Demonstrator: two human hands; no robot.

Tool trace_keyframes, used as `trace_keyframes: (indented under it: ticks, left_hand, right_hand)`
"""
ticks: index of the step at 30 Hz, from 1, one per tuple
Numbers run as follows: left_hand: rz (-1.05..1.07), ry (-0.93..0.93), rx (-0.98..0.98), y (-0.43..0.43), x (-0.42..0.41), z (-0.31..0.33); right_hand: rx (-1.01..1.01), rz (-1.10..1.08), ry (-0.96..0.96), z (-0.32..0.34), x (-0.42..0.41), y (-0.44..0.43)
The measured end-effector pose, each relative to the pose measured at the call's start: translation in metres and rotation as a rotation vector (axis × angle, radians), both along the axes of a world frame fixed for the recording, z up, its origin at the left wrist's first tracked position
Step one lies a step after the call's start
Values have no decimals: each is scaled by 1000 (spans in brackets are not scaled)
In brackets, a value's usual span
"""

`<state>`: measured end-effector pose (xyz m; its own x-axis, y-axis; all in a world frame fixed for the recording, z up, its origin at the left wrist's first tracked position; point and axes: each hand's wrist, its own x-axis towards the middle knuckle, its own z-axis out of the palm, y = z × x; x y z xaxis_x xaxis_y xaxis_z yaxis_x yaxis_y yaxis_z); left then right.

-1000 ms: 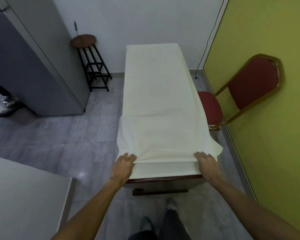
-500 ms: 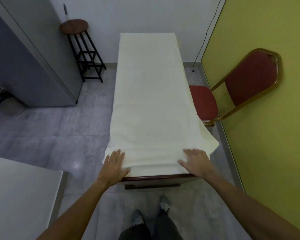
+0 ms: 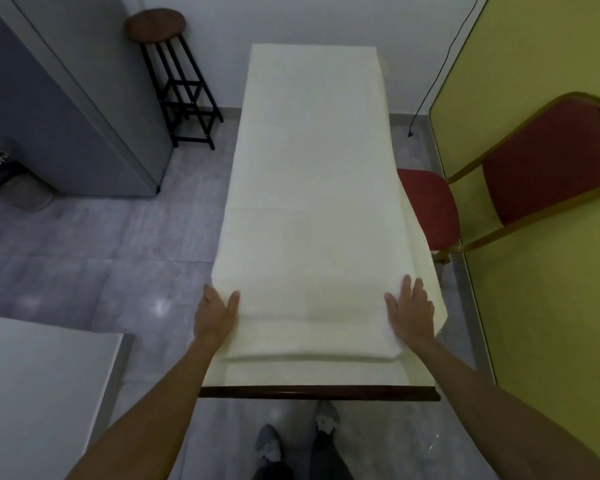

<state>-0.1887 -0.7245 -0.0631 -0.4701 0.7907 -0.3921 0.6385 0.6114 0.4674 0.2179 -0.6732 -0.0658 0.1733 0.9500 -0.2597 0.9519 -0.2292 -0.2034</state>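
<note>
Head view: left hand (image 3: 215, 315) and right hand (image 3: 411, 311) lie flat, fingers straight, pressing the cream sheet (image 3: 312, 202).

My left grip (image 3: 215, 318) and right grip (image 3: 411, 311) lie on the cloth (image 3: 312, 188) over the bench (image 3: 319, 393); chair (image 3: 430, 206) right, stool (image 3: 160, 26) behind left.

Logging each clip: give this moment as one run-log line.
left hand: open on left edge of cream cloth sheet | right hand: flat on it | near end folded over, on dark-wood-edged table
</note>
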Motion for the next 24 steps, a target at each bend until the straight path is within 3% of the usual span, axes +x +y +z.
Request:
trace_keyframes:
  ticks: [12,15,21,24]
  left_hand:
    - [34,327,132,-18,45,-25]
    - [20,362,106,-23,58,-29]
    - [-67,349,90,-30,59,-24]
    - [-210,339,128,-60,56,-17]
  right_hand:
    - [157,-78,342,-30,23,7]
    - [164,-71,452,-33,35,14]
    - [126,-85,483,-23,33,9]
    - [99,-226,516,-13,33,-13]
